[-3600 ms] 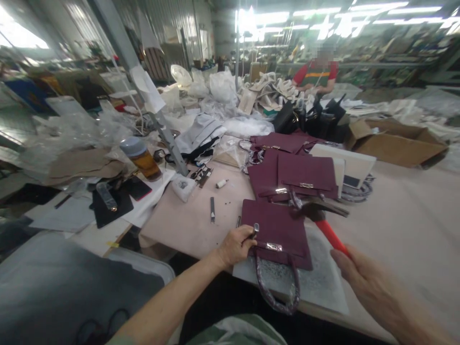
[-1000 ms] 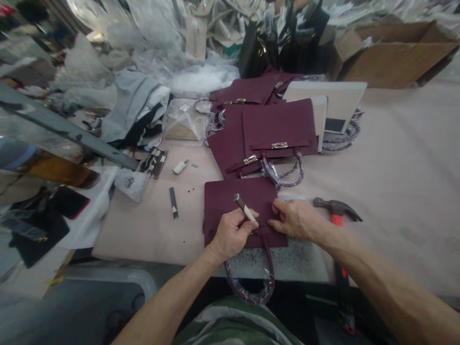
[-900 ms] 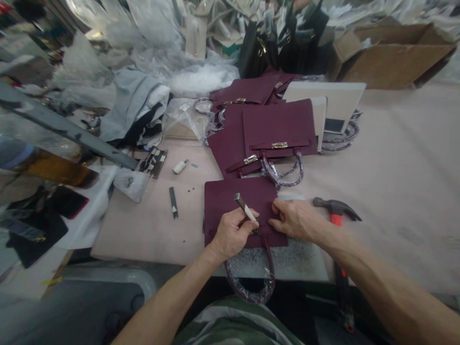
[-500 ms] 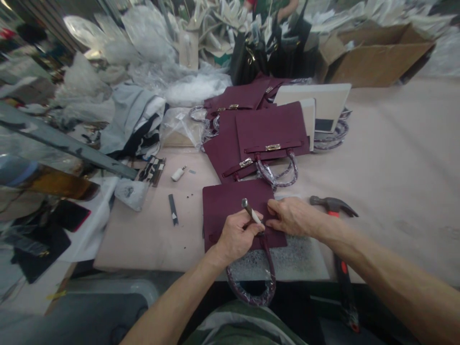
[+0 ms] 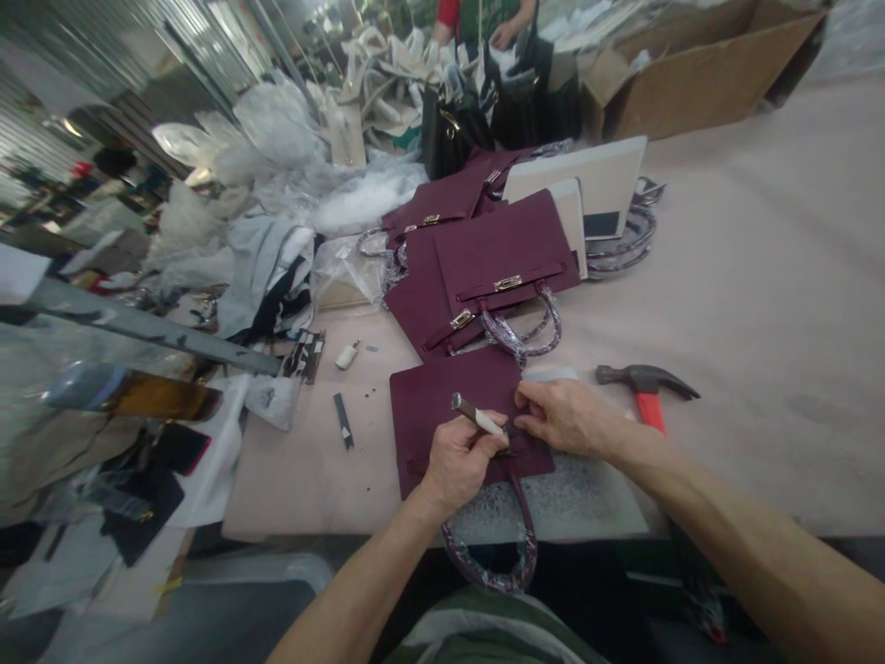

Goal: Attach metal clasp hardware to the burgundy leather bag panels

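A maroon handbag (image 5: pixel 432 406) lies flat on a grey stone slab (image 5: pixel 587 503) at the table's near edge, its wrapped handle (image 5: pixel 508 563) hanging over the edge. My left hand (image 5: pixel 460 456) is closed around a short metal punch (image 5: pixel 476 415), tip down on the bag's front strap. My right hand (image 5: pixel 563 417) pinches the strap beside the punch tip. A red-handled hammer (image 5: pixel 646 387) lies on the table just right of my right wrist.
Several more maroon bags (image 5: pixel 498 263) are stacked behind, with white boxes (image 5: pixel 601 175) and black bags (image 5: pixel 484 111) beyond. A cardboard box (image 5: pixel 698 65) sits far right. A small blade (image 5: pixel 342 420), a jar (image 5: pixel 131 397) and plastic wrap clutter the left. Another person (image 5: pixel 484 14) works at the far end.
The hammer has gone from my right hand to the table. My right hand now pinches the bag's strap. My head has tilted down and shifted; the punch stays in my left hand.
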Tool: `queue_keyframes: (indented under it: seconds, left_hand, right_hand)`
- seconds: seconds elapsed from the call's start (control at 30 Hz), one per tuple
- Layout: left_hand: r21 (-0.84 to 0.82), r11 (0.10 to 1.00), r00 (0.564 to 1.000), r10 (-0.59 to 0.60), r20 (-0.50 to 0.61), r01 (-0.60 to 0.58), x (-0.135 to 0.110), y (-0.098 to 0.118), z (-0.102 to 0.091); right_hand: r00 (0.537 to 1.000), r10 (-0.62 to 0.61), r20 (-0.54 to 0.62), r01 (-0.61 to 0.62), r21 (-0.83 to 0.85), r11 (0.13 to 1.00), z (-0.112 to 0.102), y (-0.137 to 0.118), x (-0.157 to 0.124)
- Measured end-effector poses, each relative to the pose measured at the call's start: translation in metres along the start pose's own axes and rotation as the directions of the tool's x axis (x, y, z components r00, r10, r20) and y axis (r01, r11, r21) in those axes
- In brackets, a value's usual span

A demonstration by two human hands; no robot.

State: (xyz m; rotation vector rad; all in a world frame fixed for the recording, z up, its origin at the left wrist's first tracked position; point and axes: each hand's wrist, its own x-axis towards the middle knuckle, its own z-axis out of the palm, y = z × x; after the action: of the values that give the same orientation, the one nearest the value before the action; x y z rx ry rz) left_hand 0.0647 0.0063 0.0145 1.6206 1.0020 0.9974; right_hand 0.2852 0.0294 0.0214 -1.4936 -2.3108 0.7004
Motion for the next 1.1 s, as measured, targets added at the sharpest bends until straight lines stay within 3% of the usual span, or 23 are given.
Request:
queue_keyframes:
  seconds: [0.4,0.6,0.73,0.87,1.1]
  left_hand:
    - [0.119,0.983,0.99,0.137,0.017,-0.138,0.003,0.0,0.008]
    - [0.241,0.928,0.958,0.282,0.049,-0.286,0.003,0.004,0.016]
    - [0.246,0.926,0.958,0.285,0.036,-0.285,0.002,0.004,0.019]
    - [0.208,0.952,0.974,0.224,0.022,-0.224,0.003,0.003,0.017]
    - [0.151,0.98,0.991,0.132,0.006,-0.132,0.004,0.003,0.016]
  right_hand:
    - [0.975,0.02,-0.221,0.054,0.325,0.944,0.014,0.007,-0.014]
    - [0.942,0.066,-0.33,0.09,0.435,0.896,0.011,0.005,-0.03]
    - [0.908,-0.065,-0.414,0.185,0.256,0.949,0.017,-0.01,-0.059]
    - [0.933,-0.108,-0.342,0.113,-0.003,0.994,0.033,-0.03,-0.088]
    - [0.957,-0.098,-0.273,0.074,-0.098,0.992,0.042,-0.036,-0.094]
